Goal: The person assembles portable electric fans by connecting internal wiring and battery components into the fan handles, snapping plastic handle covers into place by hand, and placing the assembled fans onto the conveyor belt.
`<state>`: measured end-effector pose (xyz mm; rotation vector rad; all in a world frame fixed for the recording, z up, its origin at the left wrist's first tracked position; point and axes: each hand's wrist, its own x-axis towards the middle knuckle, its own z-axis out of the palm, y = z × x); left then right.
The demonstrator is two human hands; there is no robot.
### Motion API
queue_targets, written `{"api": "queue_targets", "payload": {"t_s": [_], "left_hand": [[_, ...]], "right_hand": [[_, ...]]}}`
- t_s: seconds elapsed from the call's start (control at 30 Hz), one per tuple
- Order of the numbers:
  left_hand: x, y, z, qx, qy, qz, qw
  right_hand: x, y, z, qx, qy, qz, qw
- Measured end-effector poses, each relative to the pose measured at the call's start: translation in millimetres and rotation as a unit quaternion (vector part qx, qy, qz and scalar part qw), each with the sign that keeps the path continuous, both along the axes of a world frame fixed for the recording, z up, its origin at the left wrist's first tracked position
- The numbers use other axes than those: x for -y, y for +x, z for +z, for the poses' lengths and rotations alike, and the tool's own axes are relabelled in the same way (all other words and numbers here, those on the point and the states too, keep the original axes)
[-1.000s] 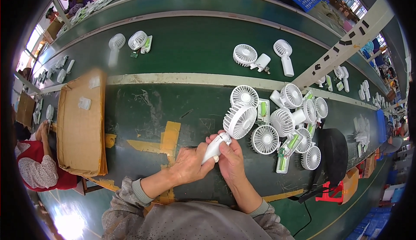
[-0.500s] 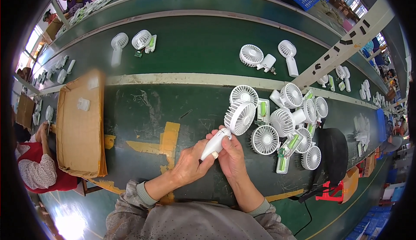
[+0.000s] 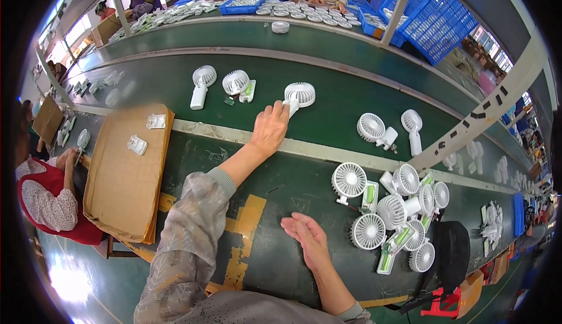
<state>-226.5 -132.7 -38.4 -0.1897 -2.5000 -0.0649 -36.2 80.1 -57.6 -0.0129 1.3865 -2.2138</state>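
Observation:
My left hand [image 3: 271,128] is stretched forward over the green belt, its fingers closed on the handle of a white handheld fan [image 3: 300,94]. The fan's round grille points away from me, and part of the handle is hidden by my fingers. Above the near worktop, my right hand [image 3: 308,243] is open with nothing in it, fingers extended and partly overlapping. To its right lies a cluster of white fan heads and opened handle parts [image 3: 391,211], some showing green insides. One fan head [image 3: 349,180] rests at the cluster's upper left corner.
A cardboard tray [image 3: 126,177] with two small clear plastic pieces sits on the left, near a co-worker in a red vest [image 3: 52,207]. More fans [image 3: 236,82] stand on the belt [image 3: 333,119]. A slanted white post [image 3: 486,101] rises at right, near a black bag [image 3: 451,248].
My left hand has carried the white fan from in front of me up to the belt. My right hand has let go of it. The view has shifted, revealing a co-worker at the far side.

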Motion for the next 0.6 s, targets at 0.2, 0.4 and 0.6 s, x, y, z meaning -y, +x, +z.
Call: {"api": "queue_targets", "payload": {"t_s": [0.2, 0.4, 0.6], "left_hand": [[5.5, -36.3, -20.5, 0.065, 0.088, 0.043, 0.993], [86.7, -64.5, -14.6, 0.057, 0.230, 0.298, 0.925], [123.7, -44.8, -33.0, 0.124, 0.456, 0.169, 0.865]], "right_hand": [[-6.8, -6.8, -5.2, 0.033, -0.025, -0.001, 0.999], [-7.9, -8.3, -3.7, 0.032, -0.023, -0.009, 0.999], [-4.4, -4.1, -3.3, 0.033, -0.037, 0.004, 0.999]]}}
